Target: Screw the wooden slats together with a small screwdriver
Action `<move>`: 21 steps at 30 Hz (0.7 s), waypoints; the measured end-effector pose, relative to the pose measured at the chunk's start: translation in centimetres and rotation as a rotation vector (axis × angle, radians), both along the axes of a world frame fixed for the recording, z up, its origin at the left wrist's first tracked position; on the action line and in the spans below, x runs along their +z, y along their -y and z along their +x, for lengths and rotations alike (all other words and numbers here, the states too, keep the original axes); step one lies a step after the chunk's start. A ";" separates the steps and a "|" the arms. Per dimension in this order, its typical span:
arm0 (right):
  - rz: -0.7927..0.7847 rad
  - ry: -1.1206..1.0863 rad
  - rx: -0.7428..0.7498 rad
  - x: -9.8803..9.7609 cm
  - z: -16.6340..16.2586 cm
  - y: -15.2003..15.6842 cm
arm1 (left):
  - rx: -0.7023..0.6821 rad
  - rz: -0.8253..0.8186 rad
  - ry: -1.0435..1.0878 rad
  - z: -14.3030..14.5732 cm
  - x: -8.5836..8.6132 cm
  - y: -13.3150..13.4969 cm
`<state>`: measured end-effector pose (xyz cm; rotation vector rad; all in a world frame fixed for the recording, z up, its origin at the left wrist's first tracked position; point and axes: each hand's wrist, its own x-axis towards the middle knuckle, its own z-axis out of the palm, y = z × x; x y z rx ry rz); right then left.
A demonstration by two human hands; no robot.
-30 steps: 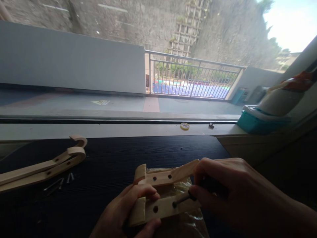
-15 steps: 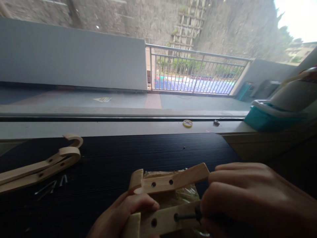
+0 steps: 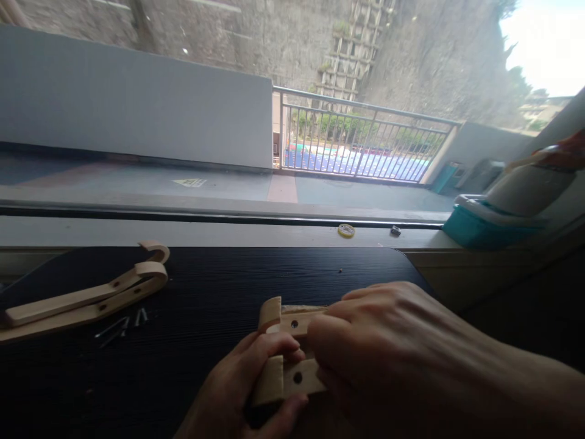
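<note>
My left hand (image 3: pixel 233 384) is wrapped round the curled end of a pale wooden strip (image 3: pixel 272 378) with a dark round hole. Just beyond it lies a matching wooden strip (image 3: pixel 301 322), also curled at its end, with metal visible in its hole. My right hand (image 3: pixel 384 347) is closed and lies across the right part of both strips, covering them. A thin dark-shafted tool showed in its fingers a moment before; the hand now hides it. A bit of clear plastic wrapping (image 3: pixel 304 309) shows behind the far strip.
On the black table (image 3: pixel 219 274) at left lie two hook-ended wooden pieces (image 3: pixel 68 300), with thin metal pieces (image 3: pixel 112 328) and small bolts (image 3: pixel 141 317) nearby. A yellow-rimmed tape roll (image 3: pixel 346 230) and a small dark item (image 3: pixel 395 231) sit on the windowsill. A teal tub (image 3: pixel 484 228) stands right.
My right hand has moved left and up over the strips and now hides the tool and the nearer hole. My left hand and the strips sit slightly further right in view.
</note>
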<state>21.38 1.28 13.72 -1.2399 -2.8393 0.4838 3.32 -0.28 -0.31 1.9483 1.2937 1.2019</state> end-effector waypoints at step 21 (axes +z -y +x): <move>0.057 0.231 -0.088 1.8 0.3 0.8 | -0.267 -0.096 0.006 -0.6 0.0 -0.7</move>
